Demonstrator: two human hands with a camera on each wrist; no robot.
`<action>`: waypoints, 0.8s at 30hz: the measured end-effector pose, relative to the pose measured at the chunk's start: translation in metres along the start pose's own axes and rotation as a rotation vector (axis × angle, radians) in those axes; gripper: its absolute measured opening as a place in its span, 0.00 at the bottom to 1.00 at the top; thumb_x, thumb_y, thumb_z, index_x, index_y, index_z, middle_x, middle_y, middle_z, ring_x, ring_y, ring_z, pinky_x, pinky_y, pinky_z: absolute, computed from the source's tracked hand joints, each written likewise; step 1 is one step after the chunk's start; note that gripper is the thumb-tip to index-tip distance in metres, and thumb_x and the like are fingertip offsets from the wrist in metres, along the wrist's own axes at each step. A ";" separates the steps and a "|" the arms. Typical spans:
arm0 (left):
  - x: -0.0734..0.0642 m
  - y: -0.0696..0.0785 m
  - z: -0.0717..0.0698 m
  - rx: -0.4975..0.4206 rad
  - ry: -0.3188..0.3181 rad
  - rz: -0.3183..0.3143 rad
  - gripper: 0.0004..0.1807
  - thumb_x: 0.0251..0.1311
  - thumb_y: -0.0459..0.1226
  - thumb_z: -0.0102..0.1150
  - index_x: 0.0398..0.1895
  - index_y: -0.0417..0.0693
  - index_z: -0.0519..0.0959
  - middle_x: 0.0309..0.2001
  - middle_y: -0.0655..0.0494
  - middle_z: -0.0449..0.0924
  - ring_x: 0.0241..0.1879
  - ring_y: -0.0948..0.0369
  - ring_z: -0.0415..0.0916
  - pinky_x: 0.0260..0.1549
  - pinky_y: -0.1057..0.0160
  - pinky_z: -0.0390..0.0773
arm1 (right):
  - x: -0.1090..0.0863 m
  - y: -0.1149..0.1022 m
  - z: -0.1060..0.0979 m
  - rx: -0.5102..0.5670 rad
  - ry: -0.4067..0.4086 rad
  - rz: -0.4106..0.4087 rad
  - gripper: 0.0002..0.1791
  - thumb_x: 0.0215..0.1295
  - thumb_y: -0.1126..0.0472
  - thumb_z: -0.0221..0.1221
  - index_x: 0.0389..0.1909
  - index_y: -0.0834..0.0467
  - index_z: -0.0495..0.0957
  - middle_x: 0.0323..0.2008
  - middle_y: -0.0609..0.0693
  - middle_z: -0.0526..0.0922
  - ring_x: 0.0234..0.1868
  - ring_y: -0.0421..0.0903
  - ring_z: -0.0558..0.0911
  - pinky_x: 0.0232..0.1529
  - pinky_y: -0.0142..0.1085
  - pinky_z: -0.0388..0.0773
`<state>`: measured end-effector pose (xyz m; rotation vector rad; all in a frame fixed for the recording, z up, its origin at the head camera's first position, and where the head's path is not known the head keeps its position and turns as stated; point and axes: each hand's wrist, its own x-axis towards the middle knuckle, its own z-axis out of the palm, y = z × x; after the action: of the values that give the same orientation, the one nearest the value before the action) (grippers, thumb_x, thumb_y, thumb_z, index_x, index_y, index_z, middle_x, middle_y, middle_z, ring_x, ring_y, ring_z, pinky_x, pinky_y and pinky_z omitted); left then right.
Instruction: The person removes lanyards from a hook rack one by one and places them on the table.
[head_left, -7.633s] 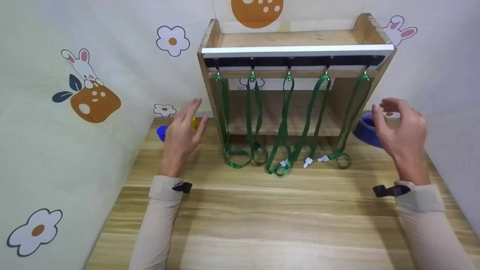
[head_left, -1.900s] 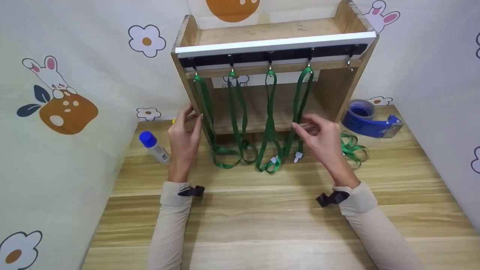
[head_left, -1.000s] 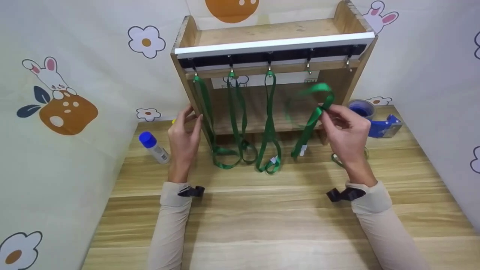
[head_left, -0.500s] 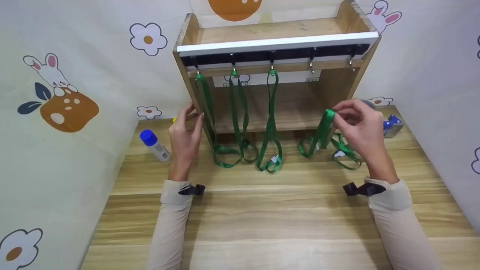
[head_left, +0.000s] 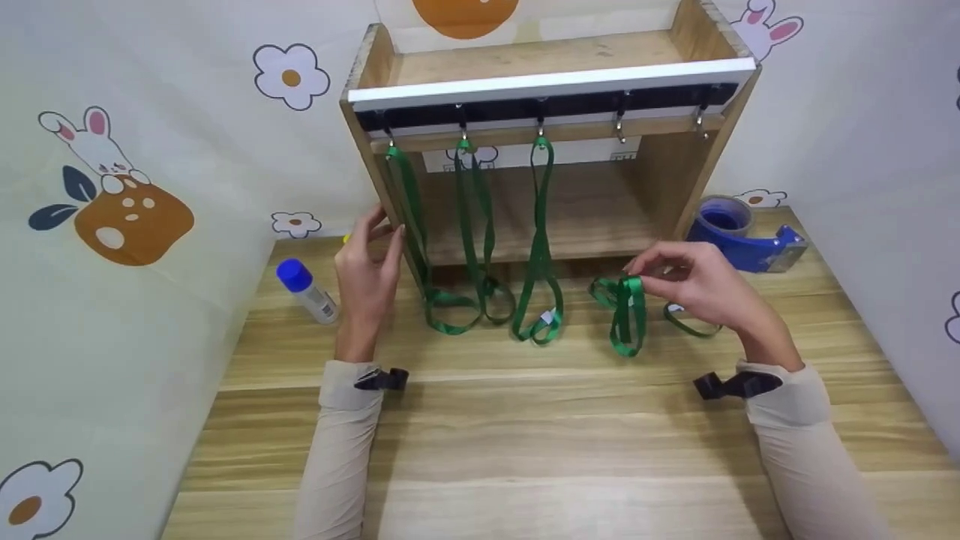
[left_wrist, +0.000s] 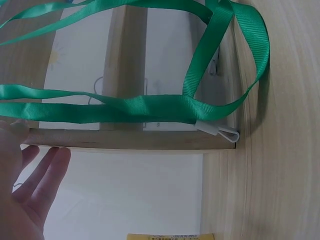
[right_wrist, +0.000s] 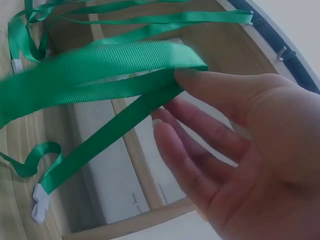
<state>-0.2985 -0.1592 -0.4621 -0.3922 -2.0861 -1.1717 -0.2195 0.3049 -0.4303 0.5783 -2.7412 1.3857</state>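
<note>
My right hand (head_left: pixel 709 289) pinches a green ribbon lanyard (head_left: pixel 630 315) between thumb and fingers, low before the wooden shelf's right part. Its folded loops droop close over the table; in the right wrist view the lanyard (right_wrist: pixel 115 67) runs leftward from the fingertips, a pale clip (right_wrist: pixel 40 202) at one end. My left hand (head_left: pixel 367 274) grips the left side board of the wooden shelf (head_left: pixel 495 64), thumb in front and fingers outside. Three green lanyards (head_left: pixel 541 202) hang from hooks on the left and middle of the black strip (head_left: pixel 577 109). Two right-hand hooks (head_left: pixel 621 129) are bare.
Another green lanyard (head_left: pixel 697 330) lies on the wooden table (head_left: pixel 555 450), partly behind my right hand. A blue tape dispenser (head_left: pixel 750 253) stands right of the shelf. On the left is a glue stick (head_left: pixel 306 289) with a blue cap.
The lanyard on the fourth hook was lifted off by my right hand, carried right, then lowered toward the table. Earlier the fifth lanyard also left its hook. My left hand moved onto the shelf's side.
</note>
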 end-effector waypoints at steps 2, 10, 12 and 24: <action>0.000 -0.001 0.000 0.001 0.002 0.007 0.22 0.76 0.43 0.66 0.68 0.44 0.80 0.63 0.49 0.88 0.53 0.57 0.91 0.41 0.70 0.91 | 0.001 0.002 0.000 0.001 -0.017 -0.004 0.04 0.74 0.63 0.69 0.45 0.51 0.89 0.45 0.48 0.91 0.43 0.45 0.88 0.44 0.26 0.89; 0.001 -0.002 0.002 -0.014 0.019 0.024 0.22 0.75 0.42 0.67 0.67 0.43 0.81 0.62 0.48 0.88 0.51 0.54 0.92 0.40 0.71 0.90 | 0.005 0.015 0.005 0.055 -0.094 0.044 0.04 0.74 0.65 0.68 0.46 0.57 0.86 0.40 0.53 0.91 0.39 0.44 0.89 0.42 0.30 0.90; 0.002 -0.002 0.002 -0.010 0.016 0.031 0.22 0.75 0.42 0.67 0.67 0.43 0.81 0.62 0.48 0.88 0.51 0.55 0.92 0.40 0.70 0.91 | 0.006 0.020 0.005 0.085 -0.103 0.066 0.05 0.74 0.66 0.67 0.46 0.58 0.86 0.39 0.55 0.92 0.37 0.44 0.90 0.40 0.33 0.91; 0.000 -0.002 0.002 -0.015 0.017 0.025 0.23 0.75 0.42 0.68 0.67 0.43 0.81 0.62 0.48 0.88 0.52 0.55 0.92 0.40 0.74 0.89 | 0.010 0.040 0.007 0.106 -0.033 0.257 0.09 0.76 0.63 0.66 0.50 0.63 0.85 0.41 0.63 0.91 0.36 0.54 0.93 0.39 0.41 0.94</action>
<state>-0.3007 -0.1589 -0.4636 -0.4132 -2.0534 -1.1733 -0.2411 0.3176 -0.4636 0.2584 -2.8642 1.5934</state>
